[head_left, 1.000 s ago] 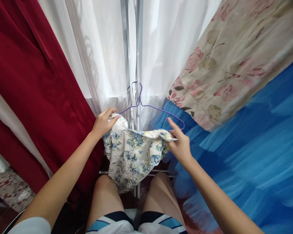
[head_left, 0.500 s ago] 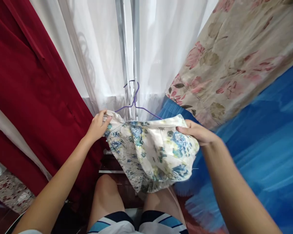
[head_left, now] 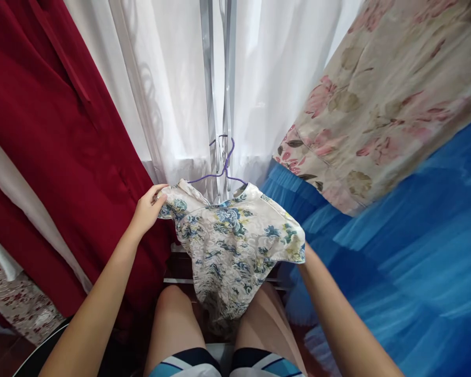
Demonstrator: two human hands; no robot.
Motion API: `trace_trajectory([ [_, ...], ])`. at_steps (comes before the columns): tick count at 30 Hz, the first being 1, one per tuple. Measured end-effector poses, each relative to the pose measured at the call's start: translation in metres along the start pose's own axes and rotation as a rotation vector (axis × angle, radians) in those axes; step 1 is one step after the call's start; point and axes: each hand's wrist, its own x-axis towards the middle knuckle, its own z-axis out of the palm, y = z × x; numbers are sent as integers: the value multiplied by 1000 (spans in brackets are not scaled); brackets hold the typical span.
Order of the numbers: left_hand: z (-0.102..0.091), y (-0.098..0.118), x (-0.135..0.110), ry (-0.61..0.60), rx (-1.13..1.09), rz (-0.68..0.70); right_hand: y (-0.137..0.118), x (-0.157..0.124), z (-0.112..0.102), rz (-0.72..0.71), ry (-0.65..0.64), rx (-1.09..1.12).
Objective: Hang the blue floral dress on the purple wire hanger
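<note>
A small white garment with blue and yellow flowers [head_left: 231, 238] hangs draped over a purple wire hanger [head_left: 224, 166], whose hook sits on a metal rack pole [head_left: 215, 94]. My left hand [head_left: 147, 209] pinches the garment's left shoulder edge. My right hand is hidden under the garment's right side; only its forearm [head_left: 329, 309] shows.
Dark red cloth [head_left: 51, 136] hangs at the left, white sheer curtains [head_left: 168, 89] behind the rack. A pink-flowered cloth [head_left: 380, 99] and a blue tulle skirt [head_left: 400, 251] hang at the right. My bare knees [head_left: 180, 319] are below the garment.
The garment has been pulled over the hanger's right arm and now covers both sides. My right hand has slipped from the top edge to beneath the cloth.
</note>
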Motion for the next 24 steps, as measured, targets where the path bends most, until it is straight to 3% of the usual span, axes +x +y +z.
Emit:
trace_trajectory([
  [3,4,-9,-13,39,-118,-43,-16,-14,-23,65,-136,120],
  [6,15,-1,-19,217,-50,-32,-41,-28,-32,140,-260,200],
  [9,17,21,-16,340,22,37,-61,-31,-27,191,-135,303],
  [14,2,72,-14,403,194,261,-74,-31,-19,218,96,372],
  [18,1,101,-19,279,365,386,-77,-29,-11,208,146,373],
  [21,11,111,-19,161,394,399,-74,-28,-5,204,185,384],
  [24,25,116,-20,75,406,404,-66,-45,-2,202,238,349],
])
